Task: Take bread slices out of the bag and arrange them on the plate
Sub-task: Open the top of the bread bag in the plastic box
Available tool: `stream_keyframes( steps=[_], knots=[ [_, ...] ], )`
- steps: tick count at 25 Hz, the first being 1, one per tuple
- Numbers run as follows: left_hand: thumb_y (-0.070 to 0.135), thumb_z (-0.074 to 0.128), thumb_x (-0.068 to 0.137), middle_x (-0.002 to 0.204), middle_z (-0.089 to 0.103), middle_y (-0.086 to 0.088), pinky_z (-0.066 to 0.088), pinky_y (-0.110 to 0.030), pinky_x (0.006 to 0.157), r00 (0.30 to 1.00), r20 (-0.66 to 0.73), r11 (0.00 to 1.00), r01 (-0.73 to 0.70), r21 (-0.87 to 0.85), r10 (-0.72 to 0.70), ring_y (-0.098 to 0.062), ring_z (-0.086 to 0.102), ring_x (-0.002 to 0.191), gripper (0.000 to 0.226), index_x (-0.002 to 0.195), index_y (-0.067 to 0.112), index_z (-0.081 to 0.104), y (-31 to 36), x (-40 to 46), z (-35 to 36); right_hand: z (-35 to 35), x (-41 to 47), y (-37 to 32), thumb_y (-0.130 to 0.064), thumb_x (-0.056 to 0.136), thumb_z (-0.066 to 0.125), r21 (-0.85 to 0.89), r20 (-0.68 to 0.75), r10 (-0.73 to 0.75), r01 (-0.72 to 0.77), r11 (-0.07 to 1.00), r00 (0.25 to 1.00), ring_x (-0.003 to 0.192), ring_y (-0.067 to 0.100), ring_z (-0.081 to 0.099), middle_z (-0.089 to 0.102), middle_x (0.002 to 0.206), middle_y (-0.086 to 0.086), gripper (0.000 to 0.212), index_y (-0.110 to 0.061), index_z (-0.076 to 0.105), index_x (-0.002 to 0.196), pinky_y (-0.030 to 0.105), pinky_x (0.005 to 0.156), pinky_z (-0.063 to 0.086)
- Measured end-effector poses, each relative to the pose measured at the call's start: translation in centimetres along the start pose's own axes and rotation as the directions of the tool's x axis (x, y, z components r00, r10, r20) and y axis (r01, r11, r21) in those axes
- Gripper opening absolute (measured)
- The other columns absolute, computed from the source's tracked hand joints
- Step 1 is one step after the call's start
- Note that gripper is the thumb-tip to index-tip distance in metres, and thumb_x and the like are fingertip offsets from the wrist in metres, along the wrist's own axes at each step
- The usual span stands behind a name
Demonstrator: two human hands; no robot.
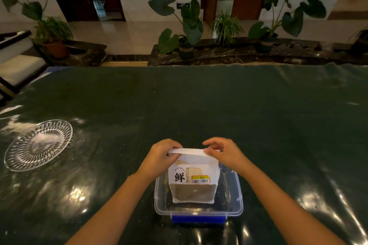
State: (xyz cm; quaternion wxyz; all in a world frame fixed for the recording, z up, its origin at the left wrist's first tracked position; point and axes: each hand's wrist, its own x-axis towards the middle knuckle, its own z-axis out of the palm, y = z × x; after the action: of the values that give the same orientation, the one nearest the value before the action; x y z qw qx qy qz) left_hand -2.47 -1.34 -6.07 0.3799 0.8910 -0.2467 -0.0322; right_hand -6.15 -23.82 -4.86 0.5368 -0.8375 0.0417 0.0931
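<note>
A white bread bag (192,180) stands upright inside a clear plastic box (235,199) at the near middle of the table. It has a black character and a barcode sticker on its front, and a see-through window low down shows bread. Its top is folded over into a flat strip. My left hand (162,155) pinches the left end of that strip and my right hand (225,153) pinches the right end. A clear cut-glass plate (38,144) lies to the left, well apart from both hands, with nothing on it.
The table (219,105) is covered with a dark green glossy sheet. The box has a blue latch (198,220) on its near side. Beyond the table's far edge stand potted plants (187,32) on a dark stone ledge.
</note>
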Motion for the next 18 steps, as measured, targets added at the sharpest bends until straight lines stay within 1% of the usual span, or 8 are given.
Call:
stream_keyframes(
  steps=[3, 5, 8, 10, 12, 14, 16, 18],
  knots=[
    [0.016, 0.062, 0.083, 0.085, 0.064, 0.012, 0.052, -0.016, 0.066, 0.987, 0.006, 0.972, 0.157, -0.175, -0.159, -0.005, 0.063, 0.084, 0.010, 0.086, 0.025, 0.066, 0.6, 0.3, -0.1, -0.2, -0.5, -0.2, -0.024, 0.077, 0.070, -0.115, 0.069, -0.091, 0.099, 0.988, 0.993, 0.094, 0.007, 0.060, 0.061, 0.099, -0.012, 0.040, -0.032, 0.058, 0.113, 0.014, 0.067, 0.051],
    [0.018, 0.063, 0.083, 0.086, 0.063, 0.012, 0.051, -0.015, 0.065, 0.974, 0.029, 0.949, 0.224, -0.224, -0.223, -0.007, 0.063, 0.086, 0.011, 0.089, 0.027, 0.065, 0.8, 0.3, -0.1, -0.1, -0.5, -0.1, -0.019, 0.078, 0.069, -0.192, 0.052, -0.151, 0.159, 0.968, 0.987, 0.092, 0.006, 0.060, 0.060, 0.097, -0.013, 0.036, -0.029, 0.061, 0.112, 0.015, 0.072, 0.050],
    [0.017, 0.067, 0.080, 0.093, 0.058, 0.012, 0.049, -0.018, 0.077, 0.983, 0.022, 0.977, 0.186, -0.103, -0.185, -0.008, 0.059, 0.090, 0.037, 0.112, 0.030, 0.055, 1.1, -0.2, 0.0, -0.1, -0.3, -0.4, -0.019, 0.080, 0.066, -0.095, -0.019, -0.138, 0.136, 0.986, 0.990, 0.085, 0.005, 0.063, 0.065, 0.087, -0.012, 0.023, -0.032, 0.064, 0.099, 0.015, 0.067, 0.051],
    [0.018, 0.067, 0.080, 0.099, 0.055, 0.014, 0.048, -0.019, 0.083, 0.992, -0.020, 0.992, 0.124, -0.022, -0.125, -0.007, 0.056, 0.093, 0.042, 0.117, 0.028, 0.052, 1.3, -0.4, -0.1, -0.2, -0.2, -0.5, -0.021, 0.080, 0.066, -0.014, -0.025, -0.108, 0.107, 0.994, 0.994, 0.083, 0.006, 0.065, 0.066, 0.087, -0.012, 0.021, -0.035, 0.061, 0.094, 0.016, 0.063, 0.053],
    [0.019, 0.066, 0.081, 0.101, 0.056, 0.011, 0.050, -0.020, 0.083, 0.996, -0.075, 0.999, 0.050, 0.008, -0.049, -0.009, 0.057, 0.093, 0.031, 0.110, 0.022, 0.057, 1.5, -0.6, -0.4, -0.2, -0.1, -0.5, -0.022, 0.080, 0.067, 0.019, -0.052, -0.083, 0.084, 0.996, 0.995, 0.086, 0.006, 0.063, 0.064, 0.091, -0.013, 0.019, -0.034, 0.061, 0.093, 0.014, 0.060, 0.051],
    [0.020, 0.065, 0.082, 0.098, 0.060, 0.009, 0.049, -0.016, 0.080, 0.995, -0.100, 1.000, -0.003, 0.021, 0.005, -0.006, 0.058, 0.089, 0.019, 0.101, 0.019, 0.063, 1.5, -0.7, -0.7, -0.2, -0.1, -0.7, -0.022, 0.080, 0.067, 0.015, -0.088, -0.076, 0.077, 0.997, 0.993, 0.088, 0.006, 0.061, 0.061, 0.093, -0.015, 0.016, -0.033, 0.062, 0.092, 0.011, 0.057, 0.048],
    [0.019, 0.063, 0.083, 0.091, 0.062, 0.011, 0.046, -0.010, 0.073, 0.995, -0.096, 1.000, 0.011, -0.014, -0.012, -0.001, 0.058, 0.083, 0.009, 0.092, 0.021, 0.066, 1.6, -0.6, -1.0, -0.3, -0.3, -1.0, -0.022, 0.080, 0.067, 0.021, -0.099, -0.099, 0.102, 0.995, 0.990, 0.088, 0.006, 0.061, 0.061, 0.092, -0.017, 0.016, -0.035, 0.062, 0.088, 0.010, 0.059, 0.047],
    [0.018, 0.062, 0.084, 0.084, 0.063, 0.013, 0.046, -0.012, 0.069, 0.993, -0.071, 0.992, 0.083, -0.090, -0.090, -0.002, 0.060, 0.081, 0.008, 0.084, 0.025, 0.065, 1.7, -0.2, -1.0, -0.6, -0.7, -1.6, -0.024, 0.079, 0.068, -0.010, -0.057, -0.150, 0.150, 0.989, 0.987, 0.086, 0.002, 0.062, 0.063, 0.089, -0.020, 0.018, -0.040, 0.063, 0.083, 0.009, 0.061, 0.048]
  ],
)
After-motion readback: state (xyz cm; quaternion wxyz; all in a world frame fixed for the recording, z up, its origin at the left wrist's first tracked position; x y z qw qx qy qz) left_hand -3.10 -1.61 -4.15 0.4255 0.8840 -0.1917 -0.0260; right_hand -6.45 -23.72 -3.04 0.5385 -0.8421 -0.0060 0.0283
